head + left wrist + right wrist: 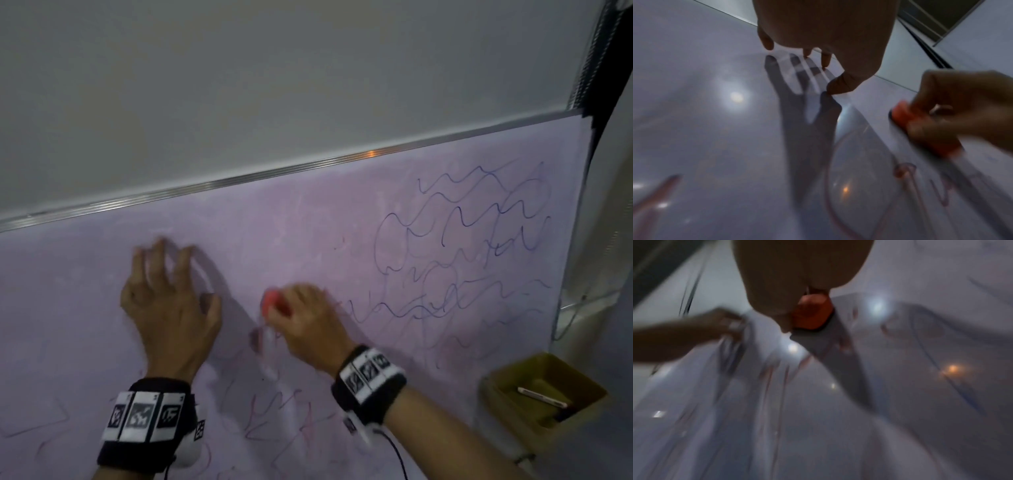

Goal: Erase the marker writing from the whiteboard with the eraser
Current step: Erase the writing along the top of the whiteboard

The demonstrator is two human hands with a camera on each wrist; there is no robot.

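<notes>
The whiteboard [308, 226] fills the head view, pale violet under a metal top rail. Blue marker scribbles [479, 240] cover its right part; red marker lines [281, 407] run below the hands. My right hand [301, 322] grips a red-orange eraser [274, 301] and presses it flat on the board, blurred by motion. The eraser [812, 314] shows under the palm in the right wrist view and beside the left hand in the left wrist view [920, 126]. My left hand [168, 291] leans on the board with spread fingertips [836, 87], holding nothing.
A yellowish tray [548, 394] holding a marker [543, 397] sits at the board's lower right. A dark frame and cable [603, 85] run along the right edge. The grey wall [239, 85] rises above the rail.
</notes>
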